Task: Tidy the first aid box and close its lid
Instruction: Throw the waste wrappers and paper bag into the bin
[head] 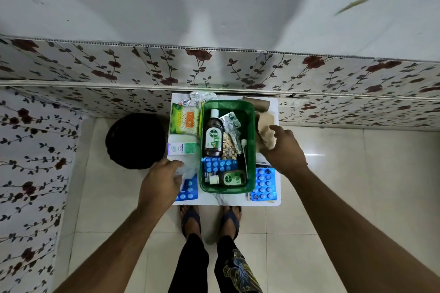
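Note:
A green first aid box (251,126) stands open on a small white table (209,198). Inside lie a large brown Dettol bottle (212,137), a small Dettol bottle (229,178), a blue pill strip (217,165) and silver blister strips (231,122). My left hand (162,179) rests on white cotton wool (189,165) left of the box, over another blue pill strip (189,189). My right hand (284,147) reaches over a brown crepe bandage (265,129) right of the box, fingers spread. No lid is visible.
Left of the box lie a cotton bud pack (184,121) and a white Optibex carton (182,148). A blue pill strip (264,184) lies at the right front. A black round bin (135,140) stands on the floor at left. Flowered wall panels are behind.

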